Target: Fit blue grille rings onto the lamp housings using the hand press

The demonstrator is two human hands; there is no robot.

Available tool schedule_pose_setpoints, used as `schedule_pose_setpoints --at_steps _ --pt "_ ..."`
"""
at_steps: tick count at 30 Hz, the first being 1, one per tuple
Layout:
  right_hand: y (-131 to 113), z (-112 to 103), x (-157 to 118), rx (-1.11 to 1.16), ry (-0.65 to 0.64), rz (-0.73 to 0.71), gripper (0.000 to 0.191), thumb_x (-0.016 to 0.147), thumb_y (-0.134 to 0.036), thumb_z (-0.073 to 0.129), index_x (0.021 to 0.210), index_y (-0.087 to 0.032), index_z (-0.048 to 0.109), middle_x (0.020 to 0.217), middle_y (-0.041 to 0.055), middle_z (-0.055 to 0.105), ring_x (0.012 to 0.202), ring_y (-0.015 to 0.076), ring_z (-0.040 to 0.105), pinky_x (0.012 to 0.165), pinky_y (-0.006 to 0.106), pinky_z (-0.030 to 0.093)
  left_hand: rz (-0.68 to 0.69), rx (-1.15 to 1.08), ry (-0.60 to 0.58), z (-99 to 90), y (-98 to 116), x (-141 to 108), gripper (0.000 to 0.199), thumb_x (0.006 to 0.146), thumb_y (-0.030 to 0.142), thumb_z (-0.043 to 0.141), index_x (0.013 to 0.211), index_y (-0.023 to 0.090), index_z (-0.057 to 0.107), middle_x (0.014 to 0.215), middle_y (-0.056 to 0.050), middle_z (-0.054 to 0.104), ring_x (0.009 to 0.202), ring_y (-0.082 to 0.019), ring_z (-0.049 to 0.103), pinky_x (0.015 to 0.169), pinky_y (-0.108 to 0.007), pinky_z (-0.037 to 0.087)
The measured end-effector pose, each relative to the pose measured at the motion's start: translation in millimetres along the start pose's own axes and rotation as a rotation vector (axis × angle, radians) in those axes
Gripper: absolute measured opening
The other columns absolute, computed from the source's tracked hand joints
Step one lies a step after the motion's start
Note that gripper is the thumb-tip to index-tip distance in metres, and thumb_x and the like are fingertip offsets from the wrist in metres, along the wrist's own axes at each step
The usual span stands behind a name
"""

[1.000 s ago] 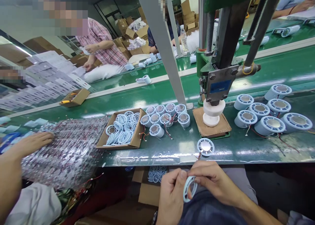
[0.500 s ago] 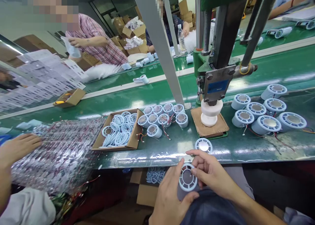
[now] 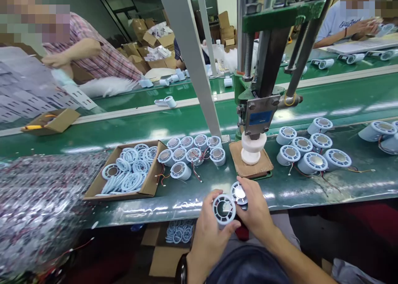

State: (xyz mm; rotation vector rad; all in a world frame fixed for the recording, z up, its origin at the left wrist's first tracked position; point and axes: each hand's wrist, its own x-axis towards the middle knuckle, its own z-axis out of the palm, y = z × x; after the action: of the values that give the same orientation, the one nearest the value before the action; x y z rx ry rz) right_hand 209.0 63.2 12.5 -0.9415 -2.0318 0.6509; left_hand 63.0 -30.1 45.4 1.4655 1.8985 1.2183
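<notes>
My left hand (image 3: pixel 207 222) is closed around a light-blue cylindrical housing (image 3: pixel 224 208), its slotted ring face turned up toward me; the middle of this ring looks dark and open. Close beside it, my right hand (image 3: pixel 256 207) has its fingers and thumb around a second light-blue housing (image 3: pixel 239 192) with a shiny silver disc in its centre. This second piece is at the bench's front edge, just below the press base; whether it still rests on the bench I cannot tell. The lower sides of both pieces are hidden by the hands.
A press (image 3: pixel 259 110) with a white round head (image 3: pixel 253 145) stands over a brown pad (image 3: pixel 236 159). Wired housings stand left (image 3: pixel 180 171) and right (image 3: pixel 313 163) of it. A carton (image 3: pixel 152 188) holds light-blue rings; bubble-wrapped parts (image 3: pixel 52 209) lie left. Co-workers sit across the belt.
My right hand has left the housing in my left hand and closed around the silver-disc one on the bench. The left-hand housing now shows a dark open centre. The view has shifted right.
</notes>
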Motion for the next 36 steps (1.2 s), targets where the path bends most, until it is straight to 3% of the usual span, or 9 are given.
schedule_pose_setpoints --at_steps 3,6,8,15,23,29,33,35,36 --pt "3 2 -2 0.054 -0.045 -0.046 0.071 0.08 -0.011 0.056 0.149 -0.019 0.041 0.14 0.0166 0.058 0.129 0.0285 0.06 0.105 0.045 0.055 0.052 0.056 -0.072 12.8 7 16 0.061 0.087 0.05 0.07 0.133 0.016 0.047 0.134 -0.021 0.06 0.126 -0.037 0.059 0.104 -0.055 0.049" --pt "4 -3 -3 0.079 -0.063 -0.045 0.08 0.076 -0.007 0.052 0.153 -0.018 0.034 0.134 0.0159 0.065 0.12 0.0253 0.068 0.099 0.04 0.06 0.037 0.089 -0.11 22.9 14 28 0.054 0.082 0.025 0.071 0.131 0.016 0.049 0.134 -0.019 0.059 0.129 -0.036 0.056 0.107 -0.055 0.046" --pt "4 -6 -3 0.088 -0.068 -0.017 0.086 0.075 -0.004 0.05 0.157 -0.018 0.027 0.129 0.0144 0.069 0.113 0.0239 0.072 0.094 0.037 0.062 0.015 0.086 -0.134 27.9 18 31 0.055 0.079 0.018 0.07 0.13 0.017 0.049 0.131 -0.017 0.06 0.126 -0.035 0.057 0.107 -0.054 0.046" --pt "0 -8 -1 0.18 -0.089 0.099 0.093 0.074 -0.005 0.051 0.161 -0.022 0.023 0.126 0.0097 0.074 0.108 0.0238 0.075 0.09 0.035 0.063 -0.096 0.051 -0.09 34.6 18 28 0.048 0.084 0.022 0.062 0.13 0.017 0.048 0.127 -0.018 0.062 0.121 -0.035 0.06 0.102 -0.055 0.048" --pt "1 -10 2 0.144 -0.106 0.047 0.093 0.079 -0.007 0.051 0.164 -0.021 0.015 0.127 0.0104 0.073 0.108 0.0244 0.076 0.087 0.035 0.065 0.0 -0.034 -0.192 23.9 18 33 0.048 0.085 0.021 0.06 0.132 0.018 0.051 0.132 -0.017 0.063 0.124 -0.033 0.058 0.108 -0.053 0.045" --pt "7 -12 0 0.089 -0.219 -0.031 0.072 0.082 -0.005 0.049 0.153 -0.017 0.045 0.143 0.0156 0.062 0.131 0.0267 0.063 0.109 0.044 0.056 -0.078 -0.059 -0.086 39.2 10 22 0.054 0.09 0.029 0.057 0.142 0.016 0.049 0.147 -0.019 0.057 0.137 -0.035 0.052 0.114 -0.057 0.04" --pt "2 -48 18 -0.096 -0.437 -0.157 0.073 0.084 -0.004 0.055 0.155 -0.01 0.041 0.152 0.0209 0.052 0.139 0.0306 0.055 0.109 0.046 0.055 -0.146 -0.157 -0.03 38.2 14 27 0.054 0.079 0.027 0.067 0.131 0.016 0.06 0.132 -0.016 0.069 0.123 -0.034 0.064 0.107 -0.052 0.048" --pt "-14 -88 48 -0.193 -0.425 -0.297 0.074 0.085 -0.009 0.061 0.156 -0.011 0.039 0.153 0.0202 0.05 0.14 0.0316 0.053 0.109 0.046 0.056 -0.182 -0.197 -0.011 30.6 21 40 0.053 0.072 0.026 0.071 0.124 0.015 0.065 0.122 -0.015 0.074 0.112 -0.033 0.069 0.101 -0.05 0.052" --pt "-27 -112 69 -0.244 -0.343 -0.368 0.072 0.087 -0.011 0.063 0.156 -0.013 0.04 0.152 0.018 0.052 0.14 0.0303 0.052 0.111 0.046 0.054 -0.188 -0.213 0.001 25.9 26 50 0.053 0.07 0.026 0.073 0.121 0.014 0.066 0.116 -0.014 0.076 0.107 -0.033 0.071 0.098 -0.048 0.054"
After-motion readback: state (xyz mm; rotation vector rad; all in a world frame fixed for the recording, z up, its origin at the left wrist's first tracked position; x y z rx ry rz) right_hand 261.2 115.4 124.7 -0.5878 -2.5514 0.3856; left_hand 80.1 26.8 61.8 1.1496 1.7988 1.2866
